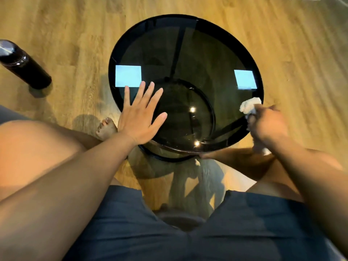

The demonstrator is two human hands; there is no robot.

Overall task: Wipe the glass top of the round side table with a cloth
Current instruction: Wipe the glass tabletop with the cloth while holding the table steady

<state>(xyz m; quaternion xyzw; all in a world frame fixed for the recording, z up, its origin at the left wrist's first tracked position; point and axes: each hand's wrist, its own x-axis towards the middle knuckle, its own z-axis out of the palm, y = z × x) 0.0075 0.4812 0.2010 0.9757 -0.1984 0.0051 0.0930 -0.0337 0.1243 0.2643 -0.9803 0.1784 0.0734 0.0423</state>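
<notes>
We sat over a round side table (pixel 185 23) on a wood floor, our left hand (pixel 140 117) spread flat and empty on the near-left of its dark glass top (pixel 197 59). Our right hand (pixel 267 125) was clenched around a bunched white cloth (pixel 249 106) at the right rim, so the unwiped glass lay leftward and ahead of it. Nothing sat on the glass; a dark bottle (pixel 24 65) stood on the floor, well apart to the left.

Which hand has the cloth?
The right hand, closed around the white cloth at the glass top's right edge. The left hand is open, fingers spread, holding nothing.
</notes>
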